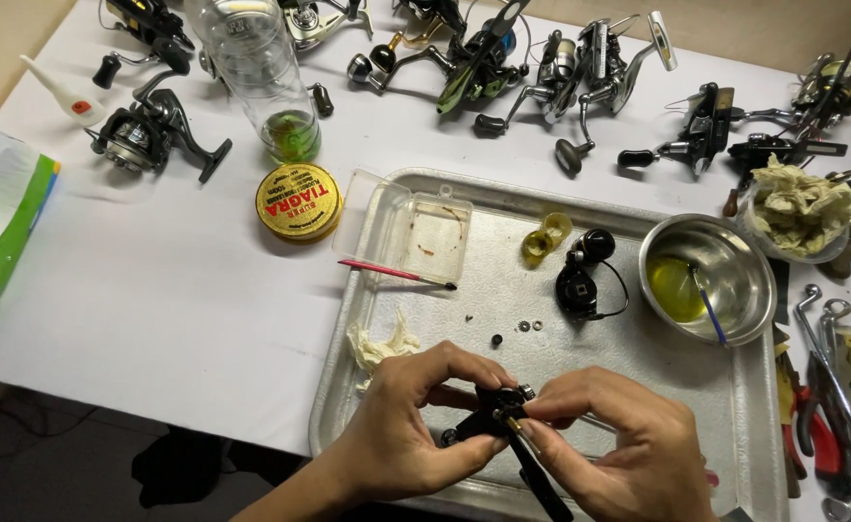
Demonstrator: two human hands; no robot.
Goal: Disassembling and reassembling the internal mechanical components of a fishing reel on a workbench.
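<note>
Black reel part (499, 410): you hold it over the tray's (628, 338) near edge, pinched between both hands.
Left hand (408, 425): fingers clenched round the part's left side, thumb underneath.
Right hand (619, 440): fingertips grasping its right end at a small brass bit; a dark handle sticks out below toward the near edge.
Risk, drop: your grip is fingertip only. If the part looks oily, as I judge, it could slip and hit the tray.
Risk, loose bits: washers (530, 326) and a small dark piece (496, 340) lie loose mid-tray, just beyond your knuckles. A nudge would scatter them.
Risk, spill: steel bowl (707, 278) sits at the tray's right edge, close to your right hand's reach. An elbow swing could tip it.
Bowl contents: yellow liquid, with a thin blue-handled tool leaning in.
Clear box (408, 228): on the tray's far left corner, lid open, looks nearly empty; red brush (396, 274) lies across its near side.
Bottle (263, 72): on the table past the tray, green liquid at the bottom.
Far-right bowl (800, 215): stuffed with crumpled rags.
</note>
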